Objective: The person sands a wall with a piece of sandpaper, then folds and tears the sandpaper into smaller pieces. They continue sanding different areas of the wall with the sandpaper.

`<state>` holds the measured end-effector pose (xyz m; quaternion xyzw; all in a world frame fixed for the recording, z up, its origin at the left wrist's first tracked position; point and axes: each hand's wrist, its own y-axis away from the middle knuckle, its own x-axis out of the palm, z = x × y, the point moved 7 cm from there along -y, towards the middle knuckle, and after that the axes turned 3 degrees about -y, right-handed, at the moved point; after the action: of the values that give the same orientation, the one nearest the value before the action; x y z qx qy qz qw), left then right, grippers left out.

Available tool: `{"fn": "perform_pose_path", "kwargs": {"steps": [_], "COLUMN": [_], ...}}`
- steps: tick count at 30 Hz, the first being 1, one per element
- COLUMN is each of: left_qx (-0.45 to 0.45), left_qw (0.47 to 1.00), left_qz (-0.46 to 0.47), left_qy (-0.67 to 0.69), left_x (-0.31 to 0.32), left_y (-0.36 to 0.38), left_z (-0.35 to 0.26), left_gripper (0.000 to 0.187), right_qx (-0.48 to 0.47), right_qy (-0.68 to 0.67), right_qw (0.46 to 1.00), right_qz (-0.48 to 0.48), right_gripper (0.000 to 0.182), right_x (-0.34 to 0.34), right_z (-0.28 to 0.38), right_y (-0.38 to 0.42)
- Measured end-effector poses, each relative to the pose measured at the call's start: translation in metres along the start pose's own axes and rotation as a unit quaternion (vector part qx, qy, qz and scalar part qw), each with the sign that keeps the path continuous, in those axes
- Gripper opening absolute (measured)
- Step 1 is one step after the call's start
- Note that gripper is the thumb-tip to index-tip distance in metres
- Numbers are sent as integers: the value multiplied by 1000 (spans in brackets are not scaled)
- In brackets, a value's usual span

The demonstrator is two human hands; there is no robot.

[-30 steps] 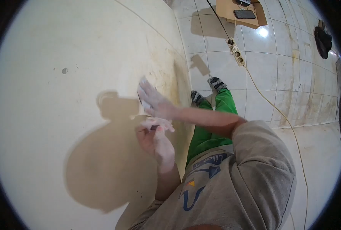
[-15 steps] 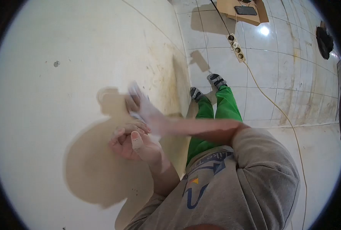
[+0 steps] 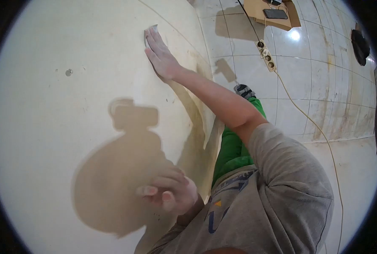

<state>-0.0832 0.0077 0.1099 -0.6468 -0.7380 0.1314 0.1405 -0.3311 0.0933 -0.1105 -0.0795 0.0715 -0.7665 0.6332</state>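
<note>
My right hand (image 3: 162, 59) lies flat against the pale wall (image 3: 99, 46), its arm stretched out. Under its fingers is a thin folded piece of sandpaper (image 3: 153, 28), pressed to the wall; only its edges show past the fingertips. White dust coats the fingers. Lower down, near my chest, my left hand (image 3: 173, 192) hovers in front of the wall with fingers loosely bent and apart, holding nothing. The shadow of my head and camera falls on the wall beside it.
A power strip (image 3: 265, 55) with plugs lies on the tiled floor (image 3: 256, 84), its yellow cable (image 3: 311, 122) trailing past me. A cardboard box (image 3: 254, 10) with a phone (image 3: 275, 14) on it stands beyond. Dark items (image 3: 360, 46) lie far right. The wall has a small hole (image 3: 69, 73).
My right hand has swept along the wall, away from my body, with the sandpaper. My left hand, close beside it before, has drawn back toward my chest.
</note>
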Motion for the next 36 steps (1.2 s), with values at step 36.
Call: {"fn": "perform_pose_path", "kwargs": {"steps": [36], "left_qx": [-91], "left_qw": [992], "left_qz": [8], "left_qy": [84], "left_x": [-2], "left_y": [-27], "left_z": [51], "left_gripper": [20], "right_qx": [67], "right_qy": [-78], "right_qw": [993], "right_qz": [-59], "right_gripper": [62], "right_x": [-3], "right_z": [-24], "right_y": [-5]}}
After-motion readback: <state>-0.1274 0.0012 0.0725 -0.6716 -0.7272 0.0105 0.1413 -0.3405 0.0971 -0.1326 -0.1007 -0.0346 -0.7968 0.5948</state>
